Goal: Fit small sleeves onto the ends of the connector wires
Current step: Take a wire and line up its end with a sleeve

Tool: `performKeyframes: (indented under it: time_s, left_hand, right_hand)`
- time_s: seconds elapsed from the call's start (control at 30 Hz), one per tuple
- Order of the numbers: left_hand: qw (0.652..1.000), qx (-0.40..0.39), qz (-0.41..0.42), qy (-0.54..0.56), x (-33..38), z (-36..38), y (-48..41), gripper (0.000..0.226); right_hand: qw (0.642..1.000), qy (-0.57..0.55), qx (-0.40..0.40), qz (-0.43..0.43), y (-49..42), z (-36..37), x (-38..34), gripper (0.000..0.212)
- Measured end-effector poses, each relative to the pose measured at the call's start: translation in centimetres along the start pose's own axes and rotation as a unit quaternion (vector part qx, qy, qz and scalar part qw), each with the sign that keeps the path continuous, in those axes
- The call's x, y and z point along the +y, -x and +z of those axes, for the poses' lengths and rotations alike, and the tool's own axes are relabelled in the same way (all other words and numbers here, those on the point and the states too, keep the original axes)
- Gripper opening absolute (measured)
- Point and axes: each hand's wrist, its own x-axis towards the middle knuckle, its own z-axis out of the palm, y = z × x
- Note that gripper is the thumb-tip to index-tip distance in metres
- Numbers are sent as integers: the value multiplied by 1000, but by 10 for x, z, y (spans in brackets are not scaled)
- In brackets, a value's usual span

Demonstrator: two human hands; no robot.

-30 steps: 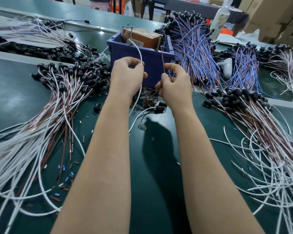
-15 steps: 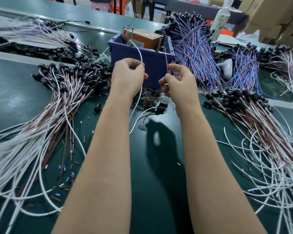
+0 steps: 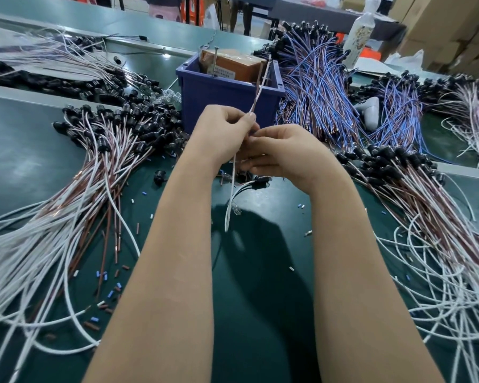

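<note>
Seen from the head, the left hand point(image 3: 224, 131) hung above the green tabletop point(image 3: 260, 286), just before a blue bin point(image 3: 227, 98). Its grip pinched a thin wire point(image 3: 260, 84) that slanted up past the bin's rim, while a white length hung below the fingers down to the tabletop, near a black connector point(image 3: 259, 179). The right hand point(image 3: 285, 153) touched the left, its grip curled on the same wire just beneath the left fingertips, and a left heap point(image 3: 94, 167) and a right heap point(image 3: 426, 194) of wires lay either side, with blue wires point(image 3: 315, 92) beside the bin.
</note>
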Motion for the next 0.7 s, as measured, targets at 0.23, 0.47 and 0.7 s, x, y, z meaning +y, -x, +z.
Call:
performKeyframes:
  time_s: [0.23, 0.47, 0.7]
  left_hand:
    - [995, -53, 8, -83, 2, 2, 2, 27]
    - [987, -101, 3, -124, 3, 4, 3, 25]
    - [984, -109, 3, -139, 3, 4, 3, 25]
  right_hand:
    - [977, -67, 198, -51, -6, -13, 1, 21]
    - [977, -57, 198, -50, -6, -9, 3, 20]
    - [980, -28, 192, -37, -7, -11, 7, 32]
